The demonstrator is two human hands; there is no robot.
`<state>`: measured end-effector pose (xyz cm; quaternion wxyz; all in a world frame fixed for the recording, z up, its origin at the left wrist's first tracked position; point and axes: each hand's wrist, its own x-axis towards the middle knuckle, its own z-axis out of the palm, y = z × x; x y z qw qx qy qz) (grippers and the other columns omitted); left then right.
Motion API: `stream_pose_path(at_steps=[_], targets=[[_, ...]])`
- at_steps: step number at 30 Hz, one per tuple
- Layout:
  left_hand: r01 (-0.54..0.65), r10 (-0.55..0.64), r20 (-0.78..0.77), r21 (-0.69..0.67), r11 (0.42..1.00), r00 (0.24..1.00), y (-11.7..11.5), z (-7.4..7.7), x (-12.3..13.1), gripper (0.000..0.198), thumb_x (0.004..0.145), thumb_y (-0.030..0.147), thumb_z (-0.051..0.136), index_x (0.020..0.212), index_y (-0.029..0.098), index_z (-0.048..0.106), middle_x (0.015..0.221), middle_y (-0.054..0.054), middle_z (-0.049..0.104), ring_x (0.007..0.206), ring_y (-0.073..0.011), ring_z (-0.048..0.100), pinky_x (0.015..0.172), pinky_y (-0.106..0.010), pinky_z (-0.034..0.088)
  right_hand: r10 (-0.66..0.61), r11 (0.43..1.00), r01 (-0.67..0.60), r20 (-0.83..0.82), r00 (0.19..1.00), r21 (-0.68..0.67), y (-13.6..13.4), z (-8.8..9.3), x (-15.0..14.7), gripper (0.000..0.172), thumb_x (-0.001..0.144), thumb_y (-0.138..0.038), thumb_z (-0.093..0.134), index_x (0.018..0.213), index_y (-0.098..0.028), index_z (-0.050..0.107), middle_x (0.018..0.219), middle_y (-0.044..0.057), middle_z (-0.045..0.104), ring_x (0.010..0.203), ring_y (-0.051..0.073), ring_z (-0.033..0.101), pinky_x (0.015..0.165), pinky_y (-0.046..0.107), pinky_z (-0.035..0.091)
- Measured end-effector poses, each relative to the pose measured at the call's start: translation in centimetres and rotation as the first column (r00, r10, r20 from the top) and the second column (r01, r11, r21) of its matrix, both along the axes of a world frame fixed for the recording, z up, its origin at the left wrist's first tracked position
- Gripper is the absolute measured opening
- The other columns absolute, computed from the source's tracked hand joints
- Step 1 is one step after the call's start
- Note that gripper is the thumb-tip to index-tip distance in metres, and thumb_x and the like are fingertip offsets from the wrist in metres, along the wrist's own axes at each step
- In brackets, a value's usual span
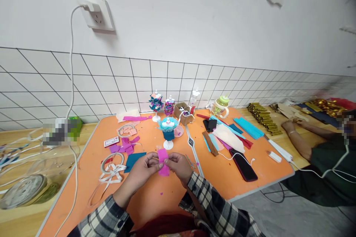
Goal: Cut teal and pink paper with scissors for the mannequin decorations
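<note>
Pink paper strip point(163, 162) pinched at lower centre of frame; left hand point(142, 172) clamped on left edge, right hand point(181, 166) clamped on right edge, above orange desk point(155, 202).

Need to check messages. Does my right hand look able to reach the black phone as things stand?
Probably yes: the black phone lies on the orange table beside the right hand, mostly bare tabletop between, though that hand is pinching pink paper.
</note>
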<state>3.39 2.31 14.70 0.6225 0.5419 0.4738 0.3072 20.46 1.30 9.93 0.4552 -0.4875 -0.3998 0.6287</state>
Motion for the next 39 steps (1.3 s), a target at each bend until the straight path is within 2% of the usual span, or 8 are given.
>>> stream_pose_path(at_steps=[9, 13, 17, 23, 27, 31, 34, 39], targets=[[-0.024, 0.024, 0.039, -0.008, 1.0, 0.999, 0.0, 0.5, -0.6, 0.024, 0.065, 0.037, 0.083, 0.078, 0.02, 0.072, 0.073, -0.001, 0.074, 0.072, -0.0223, 0.066, 0.072, -0.033, 0.05, 0.037, 0.996, -0.038, 0.019, 0.999, 0.075, -0.1, -0.2, 0.3, 0.037, 0.067, -0.048, 0.081, 0.085, -0.016, 0.071, 0.073, 0.003, 0.067, 0.067, 0.015, 0.058, 0.061, 0.027, 0.045], [-0.069, 0.071, 0.072, -0.029, 0.997, 0.995, -0.2, 0.2, -0.7, 0.015, 0.065, 0.032, 0.08, 0.073, 0.02, 0.075, 0.07, 0.0, 0.072, 0.072, -0.0213, 0.063, 0.071, -0.032, 0.048, -0.001, 0.986, -0.009, 0.06, 0.998, 0.165, -0.3, -0.6, 0.1, 0.025, 0.075, -0.041, 0.074, 0.084, -0.018, 0.074, 0.078, 0.005, 0.071, 0.073, 0.018, 0.063, 0.067, 0.03, 0.05], [-0.113, 0.129, 0.141, -0.117, 0.987, 0.982, -0.5, -0.7, -0.4, 0.021, 0.064, 0.033, 0.082, 0.077, 0.018, 0.075, 0.07, -0.001, 0.07, 0.067, -0.0179, 0.061, 0.066, -0.029, 0.048, -0.047, 0.961, 0.01, 0.129, 0.99, 0.276, -0.3, -0.6, 0.2, 0.012, 0.074, -0.026, 0.066, 0.076, -0.02, 0.076, 0.08, 0.004, 0.072, 0.076, 0.018, 0.065, 0.072, 0.03, 0.052], [-0.117, 0.182, 0.215, -0.283, 0.952, 0.96, -0.8, -0.8, 0.1, 0.045, 0.075, 0.055, 0.078, 0.102, 0.019, 0.074, 0.079, -0.005, 0.077, 0.076, -0.0211, 0.072, 0.076, -0.032, 0.055, -0.178, 0.909, 0.051, 0.275, 0.945, 0.413, -0.4, -0.5, 0.4, 0.026, 0.071, -0.01, 0.057, 0.076, -0.022, 0.079, 0.075, 0.002, 0.068, 0.068, 0.015, 0.06, 0.067, 0.027, 0.05], [-0.054, 0.141, 0.222, -0.36, 0.931, 0.965, -1.0, -0.8, 0.4, 0.047, 0.07, 0.059, 0.084, 0.086, 0.016, 0.075, 0.078, -0.008, 0.077, 0.071, -0.0215, 0.072, 0.076, -0.033, 0.057, -0.261, 0.888, 0.08, 0.351, 0.899, 0.454, -0.7, -0.2, 0.1, 0.028, 0.072, -0.009, 0.056, 0.078, -0.023, 0.08, 0.076, 0.003, 0.065, 0.066, 0.014, 0.057, 0.063, 0.026, 0.049], [-0.043, 0.129, 0.229, -0.347, 0.937, 0.965, -1.0, -1.0, 0.4, 0.043, 0.066, 0.053, 0.09, 0.082, 0.016, 0.077, 0.081, -0.006, 0.076, 0.078, -0.0205, 0.071, 0.081, -0.031, 0.057, -0.315, 0.88, 0.107, 0.4, 0.861, 0.463, -0.9, 0.0, -0.2, 0.024, 0.075, -0.015, 0.06, 0.083, -0.023, 0.082, 0.095, 0.007, 0.064, 0.076, 0.016, 0.061, 0.055, 0.023, 0.05], [-0.058, 0.139, 0.228, -0.33, 0.942, 0.964, -0.9, -1.1, 0.3, 0.04, 0.064, 0.051, 0.091, 0.08, 0.016, 0.078, 0.082, -0.006, 0.075, 0.08, -0.0204, 0.069, 0.08, -0.031, 0.057, -0.329, 0.876, 0.101, 0.431, 0.84, 0.472, -1.0, 0.1, -0.4, 0.024, 0.076, -0.014, 0.06, 0.083, -0.024, 0.081, 0.108, 0.009, 0.061, 0.082, 0.016, 0.064, 0.056, 0.022, 0.053], [-0.079, 0.15, 0.216, -0.307, 0.948, 0.965, -0.8, -0.9, 0.3, 0.041, 0.061, 0.052, 0.092, 0.074, 0.017, 0.076, 0.076, -0.005, 0.073, 0.075, -0.0195, 0.066, 0.079, -0.032, 0.057, -0.342, 0.858, 0.05, 0.495, 0.798, 0.512, -1.3, 0.0, -0.4, 0.023, 0.078, -0.016, 0.062, 0.087, -0.025, 0.082, 0.111, 0.008, 0.061, 0.084, 0.017, 0.064, 0.059, 0.024, 0.055]])
